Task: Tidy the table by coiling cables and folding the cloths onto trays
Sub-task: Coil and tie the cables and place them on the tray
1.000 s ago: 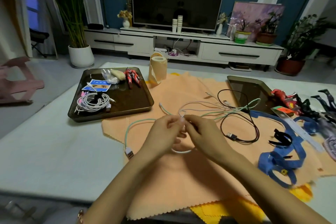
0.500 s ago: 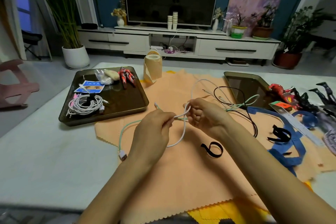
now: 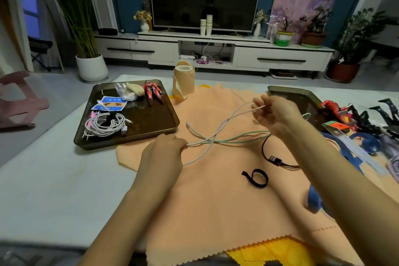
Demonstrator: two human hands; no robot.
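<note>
While the left tray (image 3: pixel 129 136) already carries one bundled white coil (image 3: pixel 105 124), showing that part of the cable work is done, the action now sits over the orange cloth (image 3: pixel 216 211). The left hand (image 3: pixel 160 155) hovers low above the cloth's left part, its fingers curled and pinching the white cable (image 3: pixel 239 113) at their tips. A second ago both hands were pressed close together at the middle, working at one spot on this cable. Now they have drawn well apart, so the cable runs in two loose strands from the left hand up and across to the right. This suggests a snag has been freed and a length is being pulled out for winding. Beneath it the green cable (image 3: pixel 237 139) lies slack on the cloth, crossing the white one, not yet coiled. A small black strap (image 3: pixel 257 178) now lies in plain view on the cloth below, likely meant to bind the finished coil. The right hand (image 3: pixel 274 112) is raised, thumb and forefinger nipping the cable's far end, the other fingers loosely bent. Just under its wrist the black cable (image 3: pixel 274 158) trails with its plug showing, and beyond it the right tray (image 3: pixel 302 97) waits at the cloth's edge.
</note>
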